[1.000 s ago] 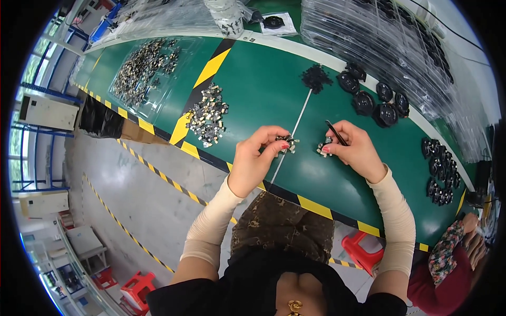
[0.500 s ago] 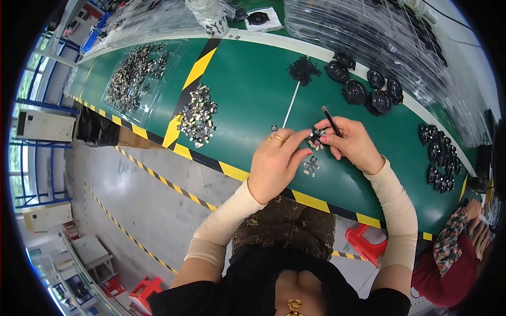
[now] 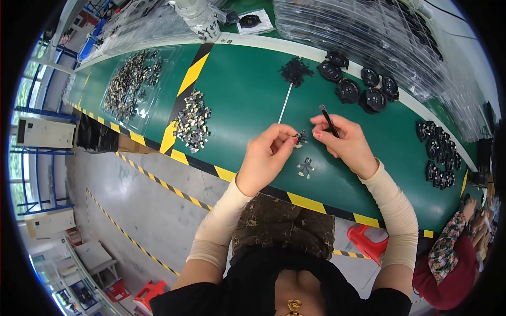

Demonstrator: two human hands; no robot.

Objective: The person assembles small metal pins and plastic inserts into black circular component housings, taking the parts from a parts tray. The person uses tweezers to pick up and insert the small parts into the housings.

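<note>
My left hand (image 3: 262,160) pinches a small dark flexible-circuit-like piece with pale ends (image 3: 301,138) between thumb and fingertips. It hovers over the green worktop, and part of the piece hides behind the fingers. Just to its right, my right hand (image 3: 348,143) grips a slim black pen-like tool (image 3: 328,119) with its dull tip pointing up and away. A narrow gap separates the right fingertips from the piece. Below my hands, a similar many-legged small piece (image 3: 305,167) lies flat on the worktop.
A heap of small metallic and black parts (image 3: 193,124) lies left; a larger heap (image 3: 129,84) sits on clear plastic. Ahead are tiny black bits (image 3: 296,71), a thin white stick (image 3: 285,102) and round black housings (image 3: 348,91). More black parts (image 3: 441,155) stand right, near another person's sleeve (image 3: 444,247).
My hands have come apart: the left has drawn back a little left with the small piece, while the right keeps the pen-like tool. The whole view has shifted slightly.
</note>
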